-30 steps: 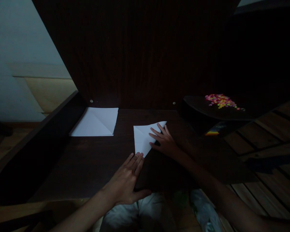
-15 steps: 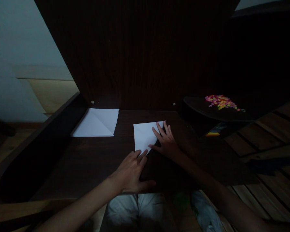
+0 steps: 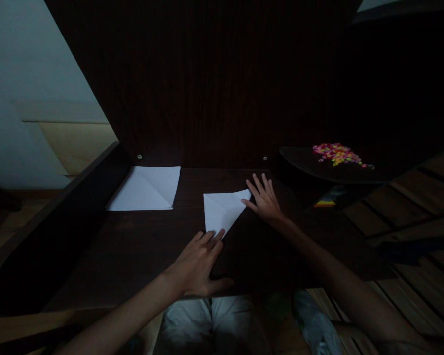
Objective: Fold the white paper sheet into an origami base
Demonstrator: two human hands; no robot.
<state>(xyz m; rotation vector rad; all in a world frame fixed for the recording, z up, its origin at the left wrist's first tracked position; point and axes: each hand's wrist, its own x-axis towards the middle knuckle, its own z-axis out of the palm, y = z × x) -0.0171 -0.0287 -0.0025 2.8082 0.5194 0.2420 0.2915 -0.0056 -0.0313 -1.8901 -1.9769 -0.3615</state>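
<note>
A white sheet of paper (image 3: 224, 209), folded into a triangle, lies on the dark wooden desk (image 3: 151, 246) in front of me. Crease lines run across its face. My left hand (image 3: 200, 266) rests with its fingertips on the paper's near corner, thumb stretched out to the side. At the far right corner is my right hand (image 3: 266, 199), fingers spread, the thumb side touching the paper's edge. Neither hand grips anything.
To the left lies a stack of white paper (image 3: 146, 187) with a diagonal crease on top. A raised side panel (image 3: 55, 222) bounds the desk. On a dark curved shelf (image 3: 299, 160) at right sits a pile of small colourful pieces (image 3: 338, 154).
My right hand has slid up and right along the folded edge to the far right corner, uncovering more of the paper. My left hand stays on the near corner.
</note>
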